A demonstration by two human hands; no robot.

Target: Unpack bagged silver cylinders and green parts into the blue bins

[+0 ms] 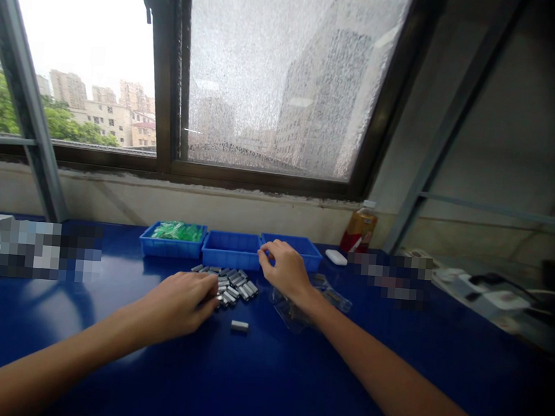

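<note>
Small silvery metal cylinders (233,288) lie in a loose pile on the blue table. One more metal cylinder (239,326) rests apart, closer to me. My left hand (186,300) is at the pile's left edge, fingers bent and a gap between them and the thumb; I see nothing held there. My right hand (285,269) hovers at the front of two blue bins, the middle bin (231,257) and the right bin (312,259). Its fingers are curled toward the thumb in a pinch, and whatever they hold is too small to make out.
A left blue bin (171,248) contains green pieces (178,231). Clear plastic bags (293,315) lie under my right wrist. Farther right are a white case (336,257) and a bottle of amber drink (360,227). A window (287,80) stands behind the table (187,380).
</note>
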